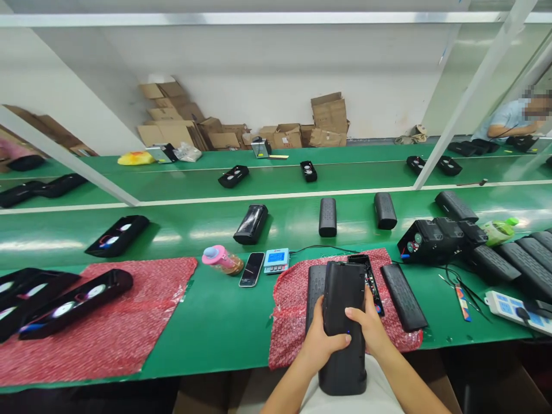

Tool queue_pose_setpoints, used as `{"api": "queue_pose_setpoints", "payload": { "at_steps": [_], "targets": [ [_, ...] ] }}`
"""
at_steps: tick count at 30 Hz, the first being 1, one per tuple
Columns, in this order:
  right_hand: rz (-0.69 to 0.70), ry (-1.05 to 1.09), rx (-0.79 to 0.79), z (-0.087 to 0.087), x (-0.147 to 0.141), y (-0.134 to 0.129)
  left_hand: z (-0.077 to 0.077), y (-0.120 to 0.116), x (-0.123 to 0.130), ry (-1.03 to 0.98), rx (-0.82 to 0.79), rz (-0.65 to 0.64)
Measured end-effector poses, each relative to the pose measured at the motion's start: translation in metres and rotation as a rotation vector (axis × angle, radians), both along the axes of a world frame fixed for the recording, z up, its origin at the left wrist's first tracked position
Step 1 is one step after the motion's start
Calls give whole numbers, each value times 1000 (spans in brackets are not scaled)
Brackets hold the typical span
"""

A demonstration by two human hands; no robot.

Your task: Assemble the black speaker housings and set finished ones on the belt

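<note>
You hold a black speaker housing [344, 322] upright between both hands, its lower end over the near edge of the green bench [224, 322], close to your body. Your left hand [321, 342] wraps its left side with the thumb laid across the front face; your right hand [370, 328] closes on the right side, thumb also on the front. Both hands are curled firmly around it. Behind the housing lies a red bubble-wrap sheet [293, 305], with a black grille panel [403, 296] on it to the right and an open black part [371, 279] just behind your right hand. To the left of the sheet sit a phone [252, 268], a small blue-and-white meter [276, 260] and a pink-capped bottle [221, 259]. Finished speakers [328, 217] stand farther back on the belt.
</note>
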State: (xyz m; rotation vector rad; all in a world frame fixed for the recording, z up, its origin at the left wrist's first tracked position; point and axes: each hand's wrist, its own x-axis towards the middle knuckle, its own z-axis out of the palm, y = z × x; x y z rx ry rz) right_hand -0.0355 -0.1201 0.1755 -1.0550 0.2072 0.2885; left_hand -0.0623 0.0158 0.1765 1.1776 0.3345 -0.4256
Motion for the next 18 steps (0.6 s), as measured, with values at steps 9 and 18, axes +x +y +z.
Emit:
{"api": "queue_pose_setpoints", "payload": {
  "at_steps": [9,18],
  "targets": [
    [182,-95,-38,-6,-1,-9,-16,2,-6,-95,-28,39],
    [189,-150,-72,-12,-7,-7,-13,-1,-9,-72,-29,65]
  ]
}}
